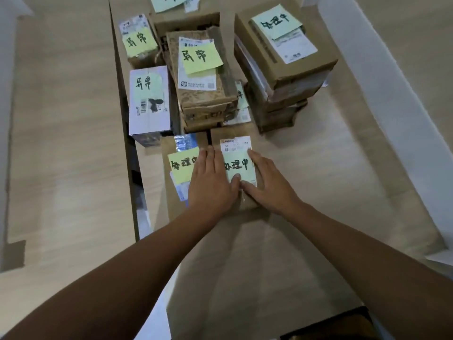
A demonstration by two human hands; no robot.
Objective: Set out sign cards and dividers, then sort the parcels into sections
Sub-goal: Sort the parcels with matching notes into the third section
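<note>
Brown cardboard sheet (245, 266) lies under both forearms. The left grip (210, 182) and right grip (267, 182) lie flat and open, fingers straight. They press on a small brown parcel (247, 203), and the thumbs meet at the near edge of its pale green note (239, 165). Just left of the left grip sits a second parcel (166, 146) with a yellow-green note (182, 166). Beyond the grips stand a white box (149, 111) and a noted stack (208, 109). Far right of them rises a taller brown stack (294, 77).

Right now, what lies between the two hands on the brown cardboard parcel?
A pale green paper note on top of the parcel, flanked by left hand and right hand; head view.
</note>
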